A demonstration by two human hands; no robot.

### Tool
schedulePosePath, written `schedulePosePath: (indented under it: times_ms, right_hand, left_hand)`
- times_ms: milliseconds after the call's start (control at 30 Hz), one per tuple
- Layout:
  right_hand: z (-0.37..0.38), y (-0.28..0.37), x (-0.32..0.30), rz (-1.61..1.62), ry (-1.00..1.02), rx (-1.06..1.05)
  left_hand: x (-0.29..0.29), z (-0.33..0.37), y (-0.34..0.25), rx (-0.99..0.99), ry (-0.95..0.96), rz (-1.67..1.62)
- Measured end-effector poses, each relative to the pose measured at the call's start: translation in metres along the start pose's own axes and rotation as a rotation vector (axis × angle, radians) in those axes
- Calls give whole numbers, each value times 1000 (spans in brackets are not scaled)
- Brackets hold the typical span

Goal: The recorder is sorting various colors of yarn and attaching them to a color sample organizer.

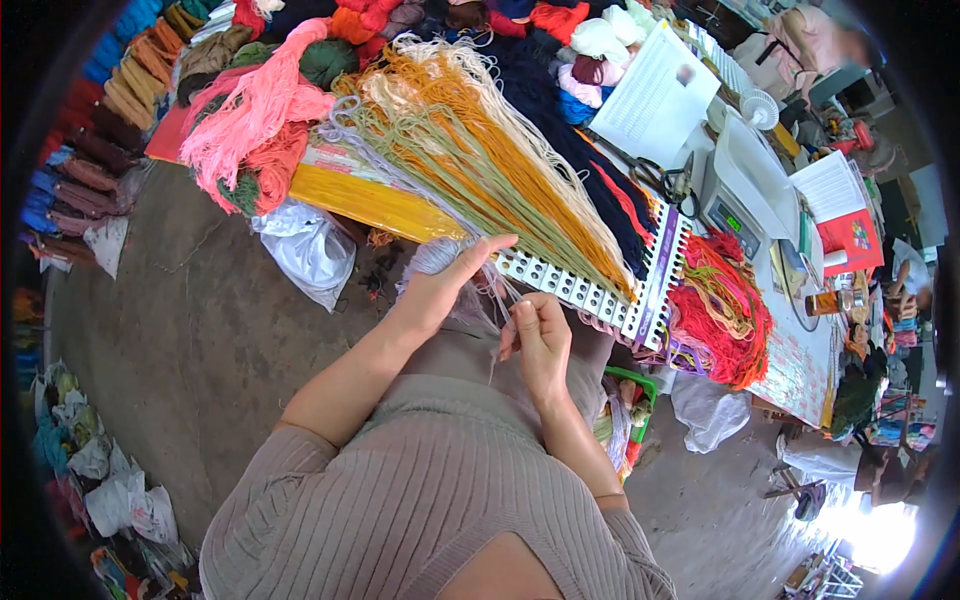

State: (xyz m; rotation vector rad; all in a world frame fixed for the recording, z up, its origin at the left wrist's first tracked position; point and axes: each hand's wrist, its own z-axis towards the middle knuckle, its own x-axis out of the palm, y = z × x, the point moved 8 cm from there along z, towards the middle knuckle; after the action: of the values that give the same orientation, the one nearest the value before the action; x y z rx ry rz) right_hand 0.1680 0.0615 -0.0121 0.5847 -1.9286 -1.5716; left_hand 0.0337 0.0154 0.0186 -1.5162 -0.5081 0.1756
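Beside the table (800, 370), both hands pinch lilac yarn (440, 255).

The floor (190, 320) is grey and bare, like rough concrete. It spreads out to the left of the hands. Small plastic bags (110, 490) lie along its far left edge. A white plastic bag (305, 250) sits on the floor just left of the hands. The desk (800, 370) stands to the right of the hands and has a patterned cloth on it. Further right and lower down, bright light (880, 530) shines on the floor. Skeins of coloured yarn (110, 110) are stacked up far above the hands.
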Motion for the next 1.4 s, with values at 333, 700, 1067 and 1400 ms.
schedulePosePath:
  times_ms: [333,700,1067,1400]
  right_hand:
    - [3,-5,-4,200,4,-4]
    - [1,-8,-3,235,9,44]
    - [-8,23,-23,-276,49,-166]
    - [-77,99,-285,940,-305,-640]
  left_hand:
    - [6,-3,27,-343,101,-555]
    - [-5,2,25,-239,19,-462]
    - [-11,-15,27,-393,502,35]
    - [-291,-53,78,-664,-370,14]
